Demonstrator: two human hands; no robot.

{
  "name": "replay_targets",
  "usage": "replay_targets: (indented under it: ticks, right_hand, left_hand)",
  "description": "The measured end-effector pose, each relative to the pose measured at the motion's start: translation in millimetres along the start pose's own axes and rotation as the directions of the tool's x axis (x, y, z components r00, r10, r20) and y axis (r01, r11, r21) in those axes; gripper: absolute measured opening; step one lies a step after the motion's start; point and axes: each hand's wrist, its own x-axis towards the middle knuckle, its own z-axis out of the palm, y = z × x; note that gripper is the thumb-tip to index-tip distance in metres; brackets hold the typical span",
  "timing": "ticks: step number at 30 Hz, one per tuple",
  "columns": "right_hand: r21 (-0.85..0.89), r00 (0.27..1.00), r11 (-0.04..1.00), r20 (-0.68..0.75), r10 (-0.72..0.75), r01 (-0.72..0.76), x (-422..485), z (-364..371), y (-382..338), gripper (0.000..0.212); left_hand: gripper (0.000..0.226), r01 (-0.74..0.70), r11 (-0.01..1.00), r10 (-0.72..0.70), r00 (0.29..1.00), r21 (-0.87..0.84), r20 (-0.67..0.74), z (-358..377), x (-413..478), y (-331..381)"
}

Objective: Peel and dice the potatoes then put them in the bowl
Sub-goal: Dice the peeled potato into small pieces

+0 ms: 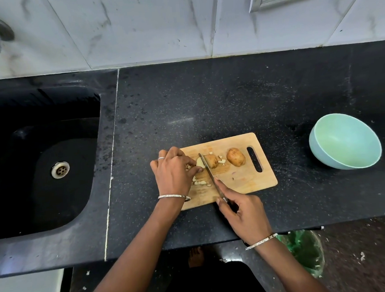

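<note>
The left hand (174,172) lies knuckles-up at the left end of the wooden cutting board (246,180), fingertips curled down to pin a pale cut potato piece (199,161). The right hand (244,215) grips the knife (208,171) by its handle, forefinger laid along the spine, the blade standing between that piece and a skin-on potato half (211,161). Diced bits (199,182) lie around the blade, a whole potato (236,157) sits beside the board's handle slot, and the green bowl (319,153) stands well apart towards the worktop's (206,99) right end.

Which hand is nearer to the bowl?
Right. The right hand grips the knife at the near edge of the board, with the bowl off to its right. The left hand holds a potato piece at the board's left end, farther from the bowl.
</note>
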Motion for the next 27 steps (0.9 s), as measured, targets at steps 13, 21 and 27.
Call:
replay_targets:
  ticks: [13, 21, 27]
  right_hand:
    - [0.053, 0.999, 0.999, 0.034, -0.003, 0.001, 4, -1, -4, 0.048]
    - [0.027, 0.999, 1.0, 0.052, -0.01, 0.008, 8, 7, 3, 0.051]
    - [-0.096, 0.997, 0.995, 0.07, 0.022, -0.015, 22, 15, -9, 0.05]
  left_hand:
    - [0.032, -0.019, 1.0, 0.019, 0.999, 0.001, 0.044, 0, 4, -2]
    - [0.027, -0.014, 0.999, 0.017, 0.999, -0.053, 0.044, 4, 8, -5]
    - [0.027, 0.005, 0.999, -0.003, 0.999, -0.042, 0.05, 1, 8, -3]
